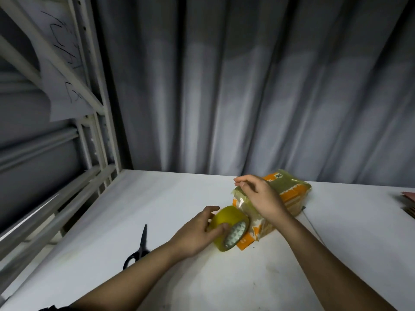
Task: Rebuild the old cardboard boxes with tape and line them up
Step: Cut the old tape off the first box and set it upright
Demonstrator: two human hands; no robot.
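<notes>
The left hand [197, 232] grasps a roll of tape [229, 227], fingers curled over its smooth yellowish translucent rim; the roll stands on edge, its round patterned core facing the viewer. The right hand [258, 196] lies just beyond and to the right of the roll, atop a small cardboard box [289, 194], and its bent fingertips [241, 184] appear to pinch the glossy film at the box's upper left corner, though the contact is not sharp. The box is orange and white, rectangular, largely wrapped in shiny wrinkled tape, and touches the roll on its near left side. All rest on a matte white table [157, 198]. Left of the left forearm lie black scissors [139, 248], blades closed. Behind hang grey pleated curtains [247, 86]; further left stands a pale metal frame [94, 122] bearing a scribbled paper sheet [65, 70].
</notes>
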